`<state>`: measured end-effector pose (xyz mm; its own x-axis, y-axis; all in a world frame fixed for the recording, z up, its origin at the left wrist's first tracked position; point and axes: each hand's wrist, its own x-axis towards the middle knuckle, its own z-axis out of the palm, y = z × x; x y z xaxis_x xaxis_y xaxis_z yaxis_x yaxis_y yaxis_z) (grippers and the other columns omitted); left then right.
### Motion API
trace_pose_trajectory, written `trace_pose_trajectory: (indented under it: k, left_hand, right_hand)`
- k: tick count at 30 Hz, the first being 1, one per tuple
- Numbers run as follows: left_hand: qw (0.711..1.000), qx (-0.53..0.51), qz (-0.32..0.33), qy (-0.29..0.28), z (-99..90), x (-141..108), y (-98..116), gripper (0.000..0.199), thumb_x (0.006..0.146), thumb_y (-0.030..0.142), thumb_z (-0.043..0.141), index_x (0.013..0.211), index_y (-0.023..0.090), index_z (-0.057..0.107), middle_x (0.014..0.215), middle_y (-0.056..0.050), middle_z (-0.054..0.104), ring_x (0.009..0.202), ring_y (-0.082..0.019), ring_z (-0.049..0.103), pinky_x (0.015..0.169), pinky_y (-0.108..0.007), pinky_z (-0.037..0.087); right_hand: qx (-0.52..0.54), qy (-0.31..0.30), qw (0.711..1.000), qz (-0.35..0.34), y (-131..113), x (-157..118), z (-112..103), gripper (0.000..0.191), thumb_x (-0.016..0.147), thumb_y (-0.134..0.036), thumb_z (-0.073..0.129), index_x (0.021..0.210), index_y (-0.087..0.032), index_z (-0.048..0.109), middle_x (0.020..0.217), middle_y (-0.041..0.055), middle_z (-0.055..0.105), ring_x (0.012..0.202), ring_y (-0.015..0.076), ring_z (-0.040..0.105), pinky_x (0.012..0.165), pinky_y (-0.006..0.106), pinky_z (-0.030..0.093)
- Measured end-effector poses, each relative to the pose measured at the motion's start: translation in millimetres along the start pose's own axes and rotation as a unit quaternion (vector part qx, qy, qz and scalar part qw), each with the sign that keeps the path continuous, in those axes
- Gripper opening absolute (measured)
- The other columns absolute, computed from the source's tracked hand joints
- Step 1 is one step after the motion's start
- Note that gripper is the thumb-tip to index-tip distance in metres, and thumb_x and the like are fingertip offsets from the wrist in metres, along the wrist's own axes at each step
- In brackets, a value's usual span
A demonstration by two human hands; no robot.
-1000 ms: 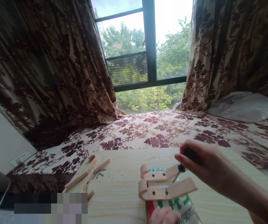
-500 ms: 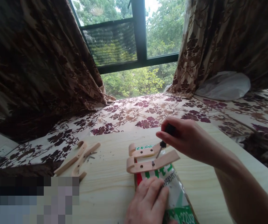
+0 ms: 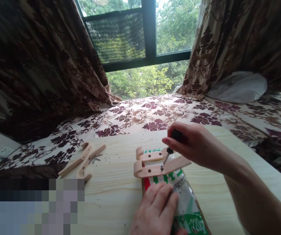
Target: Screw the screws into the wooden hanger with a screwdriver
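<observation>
My right hand (image 3: pixel 191 140) grips the black handle of a screwdriver (image 3: pixel 177 135). Its thin shaft slants down, and the tip meets a screw in one hole of the nearer curved wooden hook (image 3: pixel 143 171). A second dark hole shows in that hook. Just behind it lies a similar wooden hook (image 3: pixel 145 155) with two dark holes. Both rest across a flat green, white and red printed package (image 3: pixel 185 197) on the pale board. My left hand (image 3: pixel 155 207) lies flat on the package below the hooks, fingers stretched out and holding nothing.
Two more wooden hooks (image 3: pixel 74 160) lie on the board (image 3: pixel 113 192) to the left, beside several loose screws (image 3: pixel 95 159). Floral cloth (image 3: pixel 152 114) stretches to the window, between patterned curtains. A white plastic bag (image 3: pixel 240 87) sits at the back right.
The camera view has shifted slightly, with the window higher in it. My right hand keeps its hold on the screwdriver at the nearer hook. My left hand stays on the package.
</observation>
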<state>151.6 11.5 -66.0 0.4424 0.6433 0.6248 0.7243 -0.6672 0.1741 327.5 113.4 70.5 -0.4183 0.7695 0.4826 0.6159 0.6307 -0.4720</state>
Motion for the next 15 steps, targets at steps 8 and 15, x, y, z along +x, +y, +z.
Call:
trace_pose_trajectory:
  k: [8,15]
  left_hand:
    - [0.999,0.004,0.027,-0.028,-19.0,0.2,3.4,0.044,0.092,0.050,0.035,0.118,0.019,0.052,0.119,-0.006,0.057,0.120,-0.019,0.046,0.105,-0.032,0.037]
    - [0.997,0.054,-0.040,-0.045,-41.0,24.2,7.3,0.047,0.087,0.030,0.047,0.131,0.012,0.042,0.137,-0.013,0.042,0.132,-0.027,0.033,0.103,-0.044,0.041]
  right_hand:
    - [0.011,0.001,1.000,-0.011,-2.7,-3.0,-0.4,0.019,0.086,-0.035,0.058,0.077,-0.020,0.054,0.058,-0.0054,0.051,0.049,0.0074,0.040,0.046,0.021,0.031]
    - [0.011,-0.002,1.000,-0.028,-7.7,-6.0,-4.7,0.021,0.086,-0.037,0.057,0.076,-0.019,0.054,0.057,-0.0048,0.051,0.050,0.0074,0.041,0.046,0.021,0.031]
